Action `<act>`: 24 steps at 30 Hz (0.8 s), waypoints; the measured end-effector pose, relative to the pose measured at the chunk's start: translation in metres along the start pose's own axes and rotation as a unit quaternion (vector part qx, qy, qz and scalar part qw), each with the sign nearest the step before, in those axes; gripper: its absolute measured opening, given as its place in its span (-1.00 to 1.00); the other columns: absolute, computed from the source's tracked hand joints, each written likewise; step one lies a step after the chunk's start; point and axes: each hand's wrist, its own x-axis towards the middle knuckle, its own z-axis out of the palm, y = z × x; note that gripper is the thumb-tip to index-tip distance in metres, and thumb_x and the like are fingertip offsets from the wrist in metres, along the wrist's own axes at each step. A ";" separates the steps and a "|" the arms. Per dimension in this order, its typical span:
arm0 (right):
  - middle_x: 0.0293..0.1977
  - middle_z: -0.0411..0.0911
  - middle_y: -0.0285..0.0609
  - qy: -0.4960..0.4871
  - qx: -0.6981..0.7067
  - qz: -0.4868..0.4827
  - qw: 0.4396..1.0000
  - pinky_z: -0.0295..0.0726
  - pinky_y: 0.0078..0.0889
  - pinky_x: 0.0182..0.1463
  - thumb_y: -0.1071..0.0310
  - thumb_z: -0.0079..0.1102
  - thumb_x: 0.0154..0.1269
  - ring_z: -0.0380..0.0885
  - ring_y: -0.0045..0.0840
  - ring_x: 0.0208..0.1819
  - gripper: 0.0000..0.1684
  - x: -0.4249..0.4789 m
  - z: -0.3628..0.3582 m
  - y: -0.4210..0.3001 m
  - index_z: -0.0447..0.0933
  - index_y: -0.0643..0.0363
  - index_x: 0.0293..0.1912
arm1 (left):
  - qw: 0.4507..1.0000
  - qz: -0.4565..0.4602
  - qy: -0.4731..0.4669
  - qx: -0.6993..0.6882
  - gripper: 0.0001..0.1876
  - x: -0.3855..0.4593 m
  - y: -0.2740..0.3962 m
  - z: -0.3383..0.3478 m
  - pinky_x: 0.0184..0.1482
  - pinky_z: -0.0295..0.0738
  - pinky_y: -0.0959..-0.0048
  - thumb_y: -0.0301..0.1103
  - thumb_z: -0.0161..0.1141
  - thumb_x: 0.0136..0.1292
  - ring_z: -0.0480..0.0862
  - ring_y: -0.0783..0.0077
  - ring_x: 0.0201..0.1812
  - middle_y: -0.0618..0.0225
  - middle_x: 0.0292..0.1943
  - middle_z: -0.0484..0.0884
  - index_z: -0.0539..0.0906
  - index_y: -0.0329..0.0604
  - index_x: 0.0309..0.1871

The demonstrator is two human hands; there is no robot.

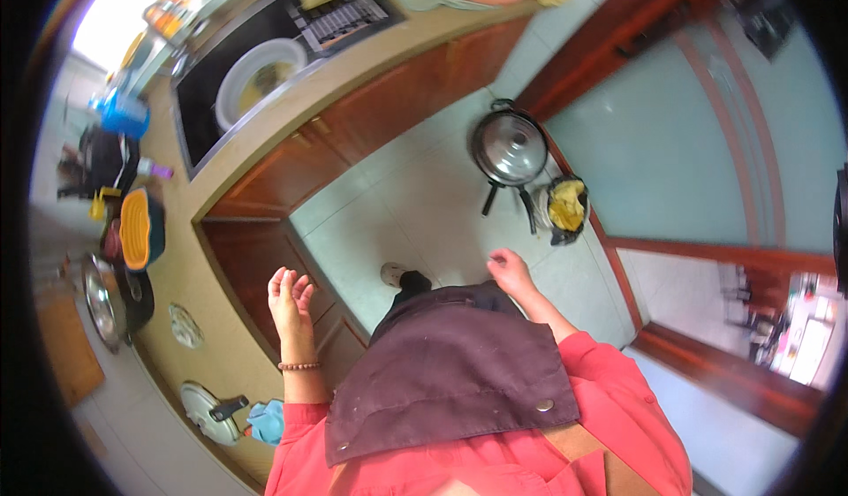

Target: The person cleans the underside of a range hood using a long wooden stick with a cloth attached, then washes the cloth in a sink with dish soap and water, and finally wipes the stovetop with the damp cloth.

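Note:
My left hand [291, 300], with a beaded bracelet at its wrist, is raised in front of the counter's wooden cabinet doors [331, 324]. It is empty and its fingers are loosely apart. My right hand [510, 272] hangs over the tiled floor with its fingers curled. A tiny dark spot shows at its fingertips, too blurred to tell whether it is held. Neither hand touches the counter [173, 237]. A dark apron [457, 363] covers my front. Beyond my right hand, a glass-lidded pan [510, 148] stands low by the door, beside a small bin with a yellow lining or wrapper [566, 206].
A white basin [228, 95] with yellowish contents stands in a dark counter inset. Along the left counter are an orange-and-blue basket [136, 231], a metal pot [103, 300] and a pressure-cooker lid [205, 413]. A wood-framed frosted-glass door [656, 145] bounds the right.

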 end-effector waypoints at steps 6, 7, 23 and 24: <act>-0.28 0.51 -0.04 0.103 0.066 -0.022 0.992 0.54 -0.37 -0.19 0.34 0.18 0.05 0.55 -0.37 -0.29 -0.71 -0.075 -0.094 0.085 0.47 0.22 -0.19 | 0.984 0.002 -0.051 0.168 -0.75 -0.074 -0.084 0.082 -0.35 0.53 0.53 -0.40 0.12 0.21 0.56 0.48 -0.32 0.40 -0.23 0.45 0.39 -0.15 -0.06; -0.30 0.51 -0.04 0.126 0.076 -0.015 0.989 0.54 -0.36 -0.20 0.35 0.18 0.05 0.55 -0.38 -0.31 -0.71 -0.094 -0.112 0.116 0.47 0.22 -0.19 | 0.971 0.023 -0.098 0.218 -0.74 -0.092 -0.103 0.102 -0.35 0.52 0.54 -0.40 0.12 0.21 0.55 0.49 -0.31 0.39 -0.22 0.44 0.38 -0.16 -0.05; -0.31 0.52 -0.14 0.423 0.204 0.218 0.855 0.51 -0.47 -0.34 0.37 0.14 0.13 0.52 -0.51 -0.42 -0.76 -0.285 -0.386 0.431 0.46 0.20 -0.17 | 0.699 0.160 -0.490 0.495 -0.61 -0.357 -0.402 0.407 -0.42 0.55 0.54 -0.45 0.19 0.10 0.55 0.47 -0.29 0.21 -0.02 0.35 0.36 -0.27 -0.01; -0.27 0.50 -0.11 0.442 0.165 0.203 0.858 0.50 -0.45 -0.34 0.40 0.15 0.11 0.53 -0.47 -0.40 -0.75 -0.282 -0.404 0.436 0.46 0.21 -0.16 | 0.703 0.143 -0.492 0.493 -0.61 -0.373 -0.418 0.427 -0.42 0.55 0.53 -0.44 0.19 0.10 0.54 0.48 -0.27 0.23 -0.02 0.34 0.36 -0.26 0.00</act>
